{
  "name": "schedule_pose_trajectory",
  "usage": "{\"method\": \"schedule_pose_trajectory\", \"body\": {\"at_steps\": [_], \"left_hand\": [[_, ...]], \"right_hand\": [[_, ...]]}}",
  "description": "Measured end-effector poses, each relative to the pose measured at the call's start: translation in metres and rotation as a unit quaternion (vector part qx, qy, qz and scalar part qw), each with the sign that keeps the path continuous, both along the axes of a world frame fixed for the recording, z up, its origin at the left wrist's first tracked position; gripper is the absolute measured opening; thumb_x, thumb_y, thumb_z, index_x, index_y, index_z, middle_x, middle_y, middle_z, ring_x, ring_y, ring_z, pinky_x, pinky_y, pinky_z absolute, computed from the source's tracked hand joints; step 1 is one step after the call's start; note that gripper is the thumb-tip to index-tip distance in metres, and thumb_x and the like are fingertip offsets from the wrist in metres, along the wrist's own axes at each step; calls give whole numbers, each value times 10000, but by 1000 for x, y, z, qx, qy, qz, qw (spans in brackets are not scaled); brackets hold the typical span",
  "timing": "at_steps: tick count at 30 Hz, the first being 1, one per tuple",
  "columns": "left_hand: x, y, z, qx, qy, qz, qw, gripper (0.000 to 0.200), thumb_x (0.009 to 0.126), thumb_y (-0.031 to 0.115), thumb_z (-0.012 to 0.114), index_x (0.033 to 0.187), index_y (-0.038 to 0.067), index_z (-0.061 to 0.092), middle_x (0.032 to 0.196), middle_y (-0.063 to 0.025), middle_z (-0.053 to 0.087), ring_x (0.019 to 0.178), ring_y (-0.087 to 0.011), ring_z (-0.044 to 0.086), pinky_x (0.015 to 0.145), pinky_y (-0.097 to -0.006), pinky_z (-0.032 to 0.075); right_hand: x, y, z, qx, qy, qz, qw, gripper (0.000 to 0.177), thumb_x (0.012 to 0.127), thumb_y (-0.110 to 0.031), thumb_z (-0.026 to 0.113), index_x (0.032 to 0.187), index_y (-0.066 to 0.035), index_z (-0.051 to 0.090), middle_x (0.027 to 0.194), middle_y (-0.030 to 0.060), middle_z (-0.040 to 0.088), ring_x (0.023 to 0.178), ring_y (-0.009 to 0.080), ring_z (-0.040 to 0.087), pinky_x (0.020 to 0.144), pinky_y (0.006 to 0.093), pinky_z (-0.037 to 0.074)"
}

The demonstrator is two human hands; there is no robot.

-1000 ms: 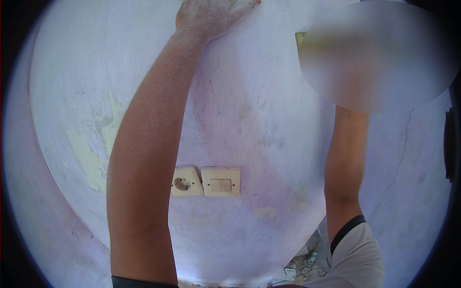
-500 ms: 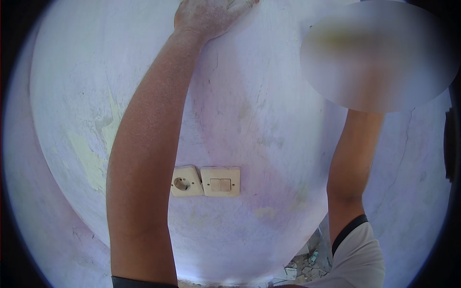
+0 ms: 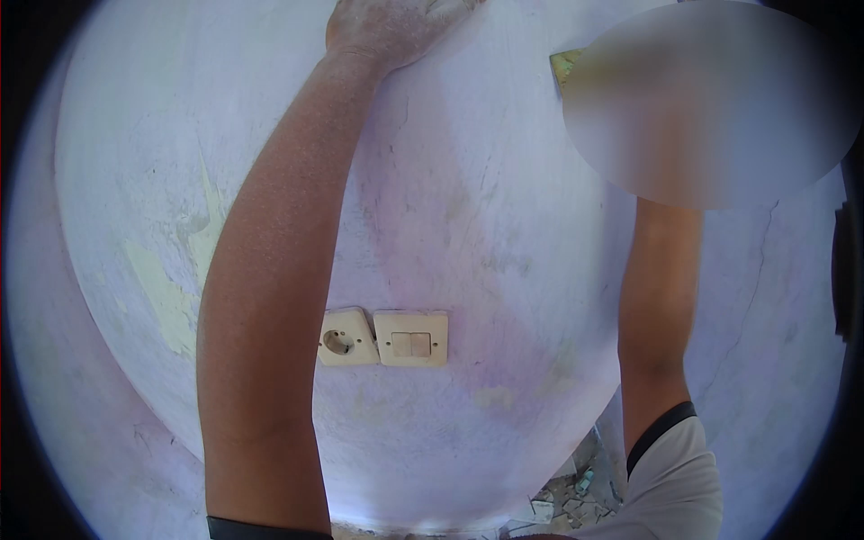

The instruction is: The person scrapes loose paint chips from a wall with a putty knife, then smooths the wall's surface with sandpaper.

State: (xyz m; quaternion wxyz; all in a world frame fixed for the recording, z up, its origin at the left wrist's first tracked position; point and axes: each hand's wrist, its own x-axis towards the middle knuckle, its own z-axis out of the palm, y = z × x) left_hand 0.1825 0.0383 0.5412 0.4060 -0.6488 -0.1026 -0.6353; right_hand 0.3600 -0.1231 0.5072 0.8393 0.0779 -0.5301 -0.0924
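My left hand (image 3: 387, 31), pale with dust, rests against the painted wall (image 3: 522, 234) at the top edge of the view. Part of it is cut off by the frame; the fingers that show lie stretched toward the right. My right forearm (image 3: 661, 288) reaches up along the right side, and a blurred oval patch covers my right hand. From the patch's left edge sticks out the corner of a flat yellowish piece (image 3: 564, 67), close to the wall. Its kind, and how my right hand holds it, are hidden.
Between my arms, a cream power socket (image 3: 342, 337) and a double light switch (image 3: 411, 339) are set in the wall. Peeling paint (image 3: 162, 292) shows at left. Broken rubble (image 3: 571, 499) lies on the floor at lower right. A dark object (image 3: 844, 270) is at the right edge.
My right forearm has shifted slightly left, and the yellowish corner now shows beyond the blurred patch. My left hand stays in place on the wall.
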Motion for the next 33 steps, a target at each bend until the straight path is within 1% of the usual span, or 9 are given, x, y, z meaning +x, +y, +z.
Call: {"method": "schedule_pose_trajectory", "body": {"at_steps": [4, 7, 10, 16, 20, 26, 29, 32, 33], "left_hand": [[-2, -4, -2, -4, 7, -9, 1000, 657, 915, 447, 514, 1409, 31, 394, 1503, -144, 329, 1435, -284, 197, 1171, -484, 140], [1, 2, 1, -4, -2, -6, 1000, 651, 916, 441, 515, 1406, 28, 399, 1501, -146, 332, 1435, -284, 198, 1170, -487, 140], [-1, -3, -1, -2, 2, -9, 1000, 651, 916, 447, 515, 1409, 38, 398, 1501, -137, 336, 1435, -277, 198, 1176, -479, 135], [2, 0, 1, -15, 2, -1, 1000, 653, 916, 445, 516, 1414, 42, 391, 1509, -126, 324, 1438, -269, 190, 1180, -473, 125], [1, -1, 0, -22, 7, -5, 1000, 657, 915, 450, 518, 1419, 50, 385, 1513, -120, 317, 1441, -264, 179, 1183, -465, 124], [-1, -4, -1, -32, 6, -3, 999, 648, 915, 436, 520, 1419, 51, 386, 1512, -119, 319, 1440, -267, 182, 1182, -463, 128], [-2, -11, -6, -41, 8, -5, 999, 645, 917, 440, 517, 1418, 53, 388, 1512, -114, 321, 1438, -267, 186, 1182, -463, 130], [1, -3, -1, -8, 1, 0, 1000, 643, 920, 449, 514, 1413, 55, 395, 1511, -113, 323, 1435, -269, 195, 1181, -464, 133], [1, -2, -1, -6, 2, -1, 1000, 642, 920, 451, 512, 1411, 54, 397, 1510, -115, 324, 1434, -271, 198, 1181, -464, 134]], "right_hand": [[14, -18, -2, 33, -72, 20, 997, 227, 878, -73, 527, 742, -99, 347, 583, -26, 222, 501, 107, 262, 502, 274, 269], [36, -26, -2, 43, -155, 99, 982, 210, 889, -85, 514, 748, -92, 359, 581, -26, 227, 495, 110, 260, 496, 271, 268], [-17, 5, -5, -14, 40, -28, 999, 233, 898, -92, 501, 730, -106, 340, 571, -25, 220, 488, 111, 255, 485, 266, 269], [31, -19, -6, 59, -116, 70, 989, 233, 892, -87, 530, 744, -106, 352, 576, -17, 214, 484, 112, 252, 482, 278, 264], [-5, 11, -6, 2, 33, 12, 999, 300, 886, -93, 535, 683, -122, 317, 559, -25, 206, 474, 121, 245, 472, 287, 255], [20, -22, -10, 57, -84, 79, 992, 307, 893, -117, 537, 670, -133, 327, 552, -27, 203, 473, 117, 237, 471, 280, 237], [22, 8, -8, 0, -100, 69, 993, 319, 906, -132, 510, 654, -154, 315, 541, -30, 209, 460, 117, 240, 465, 275, 245], [-17, 24, -18, -57, -26, 51, 997, 345, 905, -133, 495, 633, -161, 284, 536, -31, 209, 458, 111, 233, 463, 273, 239], [-13, 18, -19, -21, -48, 47, 997, 333, 901, -128, 496, 640, -159, 292, 535, -31, 213, 459, 110, 234, 465, 271, 240]]}}
